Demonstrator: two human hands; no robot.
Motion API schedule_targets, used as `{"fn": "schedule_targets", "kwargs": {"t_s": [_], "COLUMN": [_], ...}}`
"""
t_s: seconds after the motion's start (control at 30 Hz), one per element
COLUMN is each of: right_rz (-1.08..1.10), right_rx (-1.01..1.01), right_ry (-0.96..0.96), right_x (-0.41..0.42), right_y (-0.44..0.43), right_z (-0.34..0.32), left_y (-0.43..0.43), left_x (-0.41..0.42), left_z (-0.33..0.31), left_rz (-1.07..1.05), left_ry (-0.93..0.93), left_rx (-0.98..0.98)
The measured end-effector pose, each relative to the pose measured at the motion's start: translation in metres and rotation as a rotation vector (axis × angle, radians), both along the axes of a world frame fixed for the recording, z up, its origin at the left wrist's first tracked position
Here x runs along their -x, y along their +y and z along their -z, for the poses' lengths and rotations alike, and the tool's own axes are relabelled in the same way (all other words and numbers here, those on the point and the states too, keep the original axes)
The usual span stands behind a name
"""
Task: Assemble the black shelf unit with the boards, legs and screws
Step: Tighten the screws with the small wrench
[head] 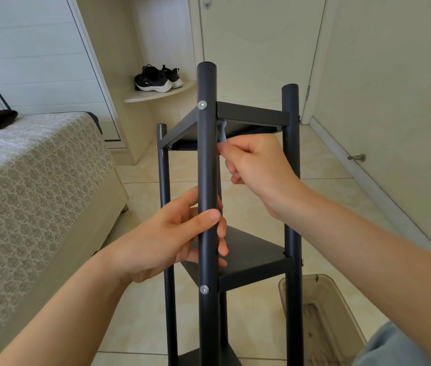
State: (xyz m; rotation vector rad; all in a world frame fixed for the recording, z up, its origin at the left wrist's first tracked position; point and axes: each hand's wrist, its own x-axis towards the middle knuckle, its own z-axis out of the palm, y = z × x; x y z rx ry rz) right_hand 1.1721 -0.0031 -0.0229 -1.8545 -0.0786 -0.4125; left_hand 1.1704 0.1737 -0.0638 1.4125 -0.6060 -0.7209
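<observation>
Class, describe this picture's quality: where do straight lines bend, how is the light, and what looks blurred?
Head view: the wide lens tilts the door frame outward; light is soft, without hard shadows; the upper screw glints; the pale tool in the right hand is slightly smeared.

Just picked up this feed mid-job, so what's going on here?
A person is putting together a black metal shelf unit that stands upright on the beige tiled floor. The left hand grips the nearest round black leg between two boards. The right hand pinches a small grey tool just under the top black board, behind that leg. Silver screws already sit in this leg at both board levels.
</observation>
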Motion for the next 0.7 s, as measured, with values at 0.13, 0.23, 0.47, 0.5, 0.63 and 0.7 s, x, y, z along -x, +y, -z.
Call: {"fn": "schedule_targets", "kwargs": {"t_s": [0.13,0.23,0.47,0.5,0.63,0.7], "right_rz": [-0.022,-0.013,-0.011,-0.007,0.016,0.014], "right_rx": [-0.035,-0.057,-0.016,-0.008,0.005,-0.025], "right_ry": [0.033,0.031,-0.021,-0.026,-0.048,-0.05], "right_x": [-0.002,-0.004,-0.005,-0.006,-0.009,-0.013], "right_y": [-0.002,-0.004,-0.008,-0.009,-0.007,-0.003], "right_z": [0.001,0.0,-0.003,-0.003,-0.001,0.002], "left_y": [0.0,0.0,0.001,0.001,0.0,0.0], "left_x": [0.001,0.001,-0.001,-0.001,0.0,0.001], "left_z": [0.0,0.0,0.0,0.0,0.001,0.002], "left_rz": [0.004,-0.001,0.0,0.0,0.007,0.01], "left_ry": [-0.005,-0.002,-0.019,-0.02,-0.017,-0.01], "left_rx": [-0.001,0.002,-0.013,-0.013,-0.001,0.006]}}
